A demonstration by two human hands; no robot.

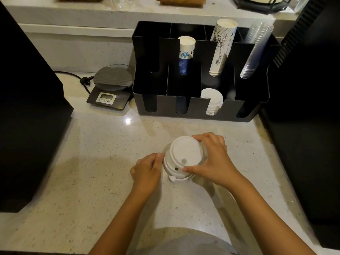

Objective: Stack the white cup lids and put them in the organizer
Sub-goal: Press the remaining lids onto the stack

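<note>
Squaring lids (184, 157) on table (92, 162): left hand (147, 170) fingertips press the stack's rim, right hand (213, 159) pinches across its top. Likely light, thin, slippery plastic; best gripped at rims. Organizer (200, 109) well apart.

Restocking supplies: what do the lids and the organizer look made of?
Lids: likely thin moulded plastic, matte white, with formed rims and sip holes. Organizer: looks like black plastic or acrylic sheet, flat panels with a slight sheen; cannot tell which.

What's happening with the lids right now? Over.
Left hand steadying, right hand gripping white lid stack on counter. Path to black organizer clear.
</note>
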